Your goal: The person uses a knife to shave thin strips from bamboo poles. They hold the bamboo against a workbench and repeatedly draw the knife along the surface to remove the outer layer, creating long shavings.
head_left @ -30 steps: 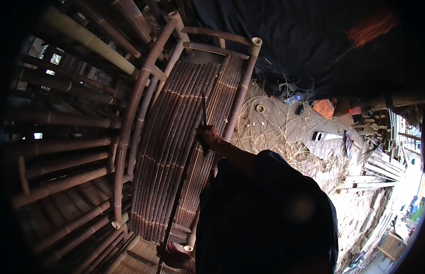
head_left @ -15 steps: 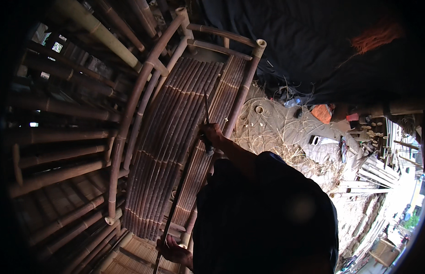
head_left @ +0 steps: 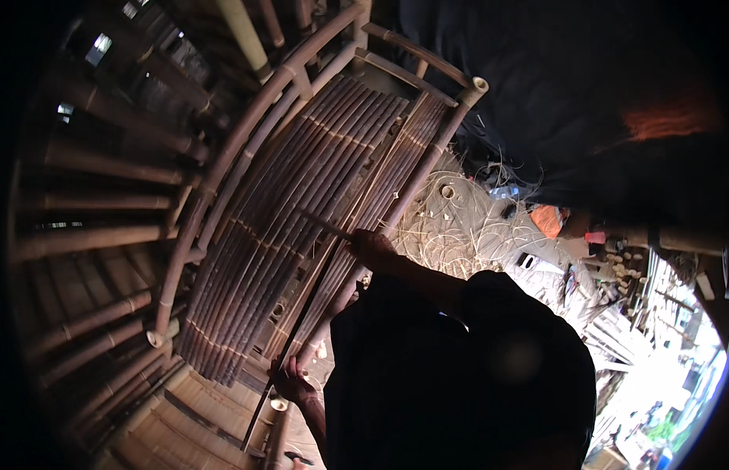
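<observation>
My right hand (head_left: 370,247) is closed round a knife (head_left: 327,225) above the slatted seat of a bamboo bench (head_left: 302,168). Its narrow blade points up and left, over the brown slats; the handle is mostly hidden by my fingers. Lower in the picture, my left hand (head_left: 290,380) is closed round a long thin dark strip (head_left: 257,419), which looks like split bamboo. From there the strip slants up along the gap between two slat groups toward my right hand. Shadow hides whether the strip touches the knife or my right hand.
Curved bamboo rails (head_left: 210,176) and more bamboo frames (head_left: 106,235) crowd the left. A dark cloth (head_left: 553,86) hangs at the upper right. Loose fibres (head_left: 458,227) and an orange scrap (head_left: 546,221) litter the ground; a pale slatted bamboo surface (head_left: 176,423) lies at lower left.
The knife blade has swung from pointing up to pointing up and left. My left hand appears higher on the strip's line. The whole view has turned and shifted.
</observation>
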Available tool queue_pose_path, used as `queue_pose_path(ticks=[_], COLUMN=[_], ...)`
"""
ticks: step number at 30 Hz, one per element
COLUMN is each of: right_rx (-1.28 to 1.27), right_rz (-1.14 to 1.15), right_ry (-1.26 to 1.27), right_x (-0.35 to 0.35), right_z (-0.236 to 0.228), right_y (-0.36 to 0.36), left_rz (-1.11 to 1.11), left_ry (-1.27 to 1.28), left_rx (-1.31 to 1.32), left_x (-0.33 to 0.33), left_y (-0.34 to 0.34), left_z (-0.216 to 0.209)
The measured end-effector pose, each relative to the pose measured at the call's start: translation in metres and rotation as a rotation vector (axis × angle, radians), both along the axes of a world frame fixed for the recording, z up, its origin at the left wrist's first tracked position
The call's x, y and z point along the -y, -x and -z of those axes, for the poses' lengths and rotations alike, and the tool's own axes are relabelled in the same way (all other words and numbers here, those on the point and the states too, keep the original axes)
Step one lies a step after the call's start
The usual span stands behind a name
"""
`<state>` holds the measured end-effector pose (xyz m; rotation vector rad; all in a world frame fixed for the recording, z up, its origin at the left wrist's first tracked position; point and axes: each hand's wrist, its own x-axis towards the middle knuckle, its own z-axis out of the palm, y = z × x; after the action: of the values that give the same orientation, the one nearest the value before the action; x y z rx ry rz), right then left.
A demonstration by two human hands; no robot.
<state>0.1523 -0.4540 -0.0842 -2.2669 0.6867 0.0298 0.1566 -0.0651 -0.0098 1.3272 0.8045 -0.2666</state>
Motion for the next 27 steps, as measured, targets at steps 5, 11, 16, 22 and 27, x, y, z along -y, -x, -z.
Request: queue_pose_path(ticks=[5,11,16,22,27], right_rx=[0.227,-0.317,-0.141,-0.240,-0.140], right_rz=[-0.376,-0.714,-0.723,-0.833,-0.788], right_ry=[0.099,0.047,0.231,0.365,0.385], right_x=[-0.046,-0.085,-0.104,-0.137,-0.139], right_z=[-0.010,0.065,0.129,0.171,0.198], right_y=[-0.022,-0.062,-0.093,-0.117,-0.111], left_rz=[-0.050,0.035,-0.258,-0.279,-0.071], left_ry=[0.018,0.034,-0.106,0.115,0.056], left_rx=[-0.005,-0.090,-0.083,-0.267,-0.450], left_x=[-0.006,-0.026,-0.091,-0.165,-0.164], left_y=[0.023,0.010,-0.027,-0.057,-0.097], left_z=[0.031,0.055,0.119,0.280,0.354])
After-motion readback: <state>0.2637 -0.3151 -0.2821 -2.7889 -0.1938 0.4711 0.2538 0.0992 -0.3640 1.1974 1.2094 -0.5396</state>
